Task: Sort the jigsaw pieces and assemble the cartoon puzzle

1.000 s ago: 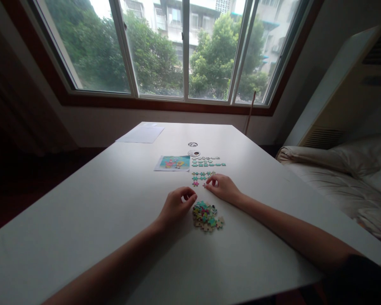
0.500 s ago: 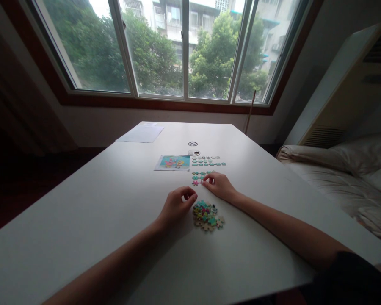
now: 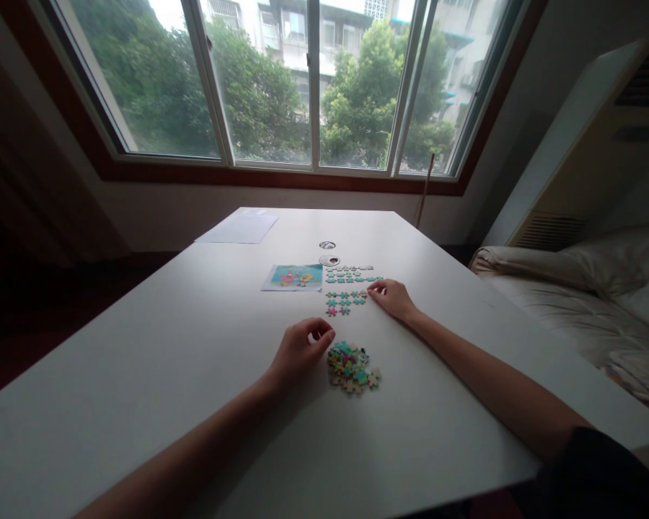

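My right hand point(image 3: 392, 298) is at the right end of a row of jigsaw pieces, its fingertips pinched at the edge of a small puzzle piece point(image 3: 364, 293). Rows of teal puzzle pieces point(image 3: 345, 303) lie to its left, with a pink puzzle piece point(image 3: 332, 312) in the nearest row. My left hand point(image 3: 304, 344) rests on the table, thumb and fingers curled together; anything between the tips is too small to make out. Just right of it sits a loose pile of mixed puzzle pieces point(image 3: 351, 366), some with the plain brown back up.
A cartoon picture sheet point(image 3: 292, 277) lies left of the rows on the white table point(image 3: 184, 346). Beyond are a round cable-hole cover point(image 3: 329, 260) and a hole point(image 3: 327, 245). White paper point(image 3: 238, 227) lies at the far left corner. A sofa point(image 3: 562, 281) stands right.
My right hand has moved right and slightly away, from beside the pink pieces to the end of a farther row, uncovering the pieces there. My left hand stays put.
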`<control>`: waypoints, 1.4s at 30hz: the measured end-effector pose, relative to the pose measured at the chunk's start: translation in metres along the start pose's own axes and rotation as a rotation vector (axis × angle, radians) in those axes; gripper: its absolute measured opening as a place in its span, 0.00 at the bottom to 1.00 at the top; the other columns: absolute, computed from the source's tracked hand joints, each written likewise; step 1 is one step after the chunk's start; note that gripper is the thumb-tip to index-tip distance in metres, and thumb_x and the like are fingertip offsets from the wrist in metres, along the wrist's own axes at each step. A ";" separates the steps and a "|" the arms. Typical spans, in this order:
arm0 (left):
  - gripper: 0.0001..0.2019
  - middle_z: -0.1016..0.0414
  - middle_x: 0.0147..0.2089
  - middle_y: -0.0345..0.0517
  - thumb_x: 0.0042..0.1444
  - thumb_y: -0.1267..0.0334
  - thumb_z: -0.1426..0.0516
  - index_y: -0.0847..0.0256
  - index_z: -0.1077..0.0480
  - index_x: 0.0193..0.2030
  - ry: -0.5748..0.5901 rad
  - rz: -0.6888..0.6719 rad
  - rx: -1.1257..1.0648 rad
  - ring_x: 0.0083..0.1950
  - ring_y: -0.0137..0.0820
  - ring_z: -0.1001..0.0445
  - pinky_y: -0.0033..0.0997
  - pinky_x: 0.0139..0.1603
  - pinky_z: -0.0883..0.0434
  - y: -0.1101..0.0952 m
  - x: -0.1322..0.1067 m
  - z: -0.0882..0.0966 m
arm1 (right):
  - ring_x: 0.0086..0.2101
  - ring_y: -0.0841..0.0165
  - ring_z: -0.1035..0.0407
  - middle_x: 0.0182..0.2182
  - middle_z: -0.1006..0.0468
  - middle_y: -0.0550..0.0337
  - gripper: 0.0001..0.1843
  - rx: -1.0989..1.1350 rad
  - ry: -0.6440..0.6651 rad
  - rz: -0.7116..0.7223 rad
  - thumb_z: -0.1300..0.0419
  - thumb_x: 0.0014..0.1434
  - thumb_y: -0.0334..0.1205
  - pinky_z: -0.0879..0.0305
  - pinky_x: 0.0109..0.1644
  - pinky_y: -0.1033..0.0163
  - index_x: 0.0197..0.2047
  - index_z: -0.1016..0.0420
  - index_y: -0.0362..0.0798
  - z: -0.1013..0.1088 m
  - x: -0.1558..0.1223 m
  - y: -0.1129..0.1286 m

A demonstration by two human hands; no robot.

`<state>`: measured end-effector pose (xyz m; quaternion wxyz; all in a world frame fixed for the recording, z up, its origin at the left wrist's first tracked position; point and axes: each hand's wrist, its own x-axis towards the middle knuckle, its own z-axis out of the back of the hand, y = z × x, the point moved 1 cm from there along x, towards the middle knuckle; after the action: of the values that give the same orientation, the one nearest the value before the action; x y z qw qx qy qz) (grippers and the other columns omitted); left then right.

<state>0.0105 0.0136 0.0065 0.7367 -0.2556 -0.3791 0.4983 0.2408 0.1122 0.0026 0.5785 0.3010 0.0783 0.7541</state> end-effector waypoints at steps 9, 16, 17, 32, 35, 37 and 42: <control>0.10 0.29 0.25 0.39 0.51 0.60 0.47 0.62 0.29 0.28 0.000 0.000 0.005 0.25 0.26 0.37 0.25 0.27 0.40 0.001 0.000 -0.002 | 0.28 0.70 0.32 0.26 0.23 0.60 0.11 -0.003 0.027 0.001 0.42 0.52 0.43 0.41 0.34 0.66 0.34 0.21 0.49 -0.006 0.004 -0.003; 0.10 0.29 0.25 0.40 0.51 0.60 0.48 0.62 0.29 0.28 0.005 0.002 0.008 0.25 0.26 0.37 0.24 0.26 0.40 -0.001 0.000 -0.001 | 0.28 0.70 0.32 0.27 0.23 0.59 0.10 -0.004 0.031 -0.007 0.42 0.52 0.42 0.40 0.34 0.67 0.34 0.21 0.48 -0.005 0.005 -0.004; 0.10 0.29 0.25 0.40 0.51 0.60 0.48 0.62 0.29 0.27 0.006 0.003 0.008 0.25 0.27 0.37 0.24 0.26 0.40 -0.002 0.000 -0.001 | 0.28 0.70 0.32 0.27 0.23 0.59 0.10 -0.003 0.031 -0.008 0.42 0.52 0.42 0.40 0.34 0.67 0.34 0.21 0.48 -0.005 0.005 -0.004; 0.09 0.29 0.25 0.39 0.51 0.61 0.47 0.62 0.29 0.28 0.005 0.003 0.012 0.25 0.27 0.36 0.25 0.27 0.39 -0.003 0.000 -0.001 | 0.27 0.73 0.35 0.28 0.25 0.59 0.09 0.151 0.266 0.237 0.43 0.54 0.40 0.39 0.32 0.68 0.35 0.23 0.45 0.028 -0.029 0.026; 0.09 0.29 0.25 0.39 0.51 0.61 0.47 0.62 0.29 0.28 0.004 0.001 0.015 0.25 0.27 0.37 0.25 0.27 0.39 -0.004 0.000 -0.002 | 0.28 0.74 0.35 0.29 0.26 0.59 0.12 0.251 0.459 0.357 0.40 0.52 0.43 0.38 0.31 0.69 0.38 0.24 0.46 0.037 -0.051 0.043; 0.09 0.29 0.25 0.40 0.51 0.61 0.47 0.62 0.29 0.28 0.003 0.000 0.018 0.25 0.27 0.37 0.25 0.27 0.39 -0.004 0.000 -0.001 | 0.27 0.74 0.36 0.29 0.27 0.59 0.15 0.267 0.519 0.384 0.38 0.50 0.45 0.38 0.31 0.70 0.40 0.24 0.46 0.040 -0.063 0.050; 0.09 0.29 0.25 0.40 0.51 0.62 0.47 0.63 0.29 0.27 -0.001 -0.007 0.024 0.25 0.27 0.36 0.25 0.27 0.39 -0.003 -0.001 -0.001 | 0.25 0.77 0.38 0.29 0.31 0.60 0.13 0.309 0.584 0.397 0.38 0.51 0.43 0.39 0.29 0.72 0.40 0.24 0.47 0.040 -0.075 0.050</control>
<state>0.0125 0.0112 0.0083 0.7412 -0.2452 -0.3742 0.5005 0.2323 0.0179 0.0306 0.3224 0.1661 0.2927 0.8848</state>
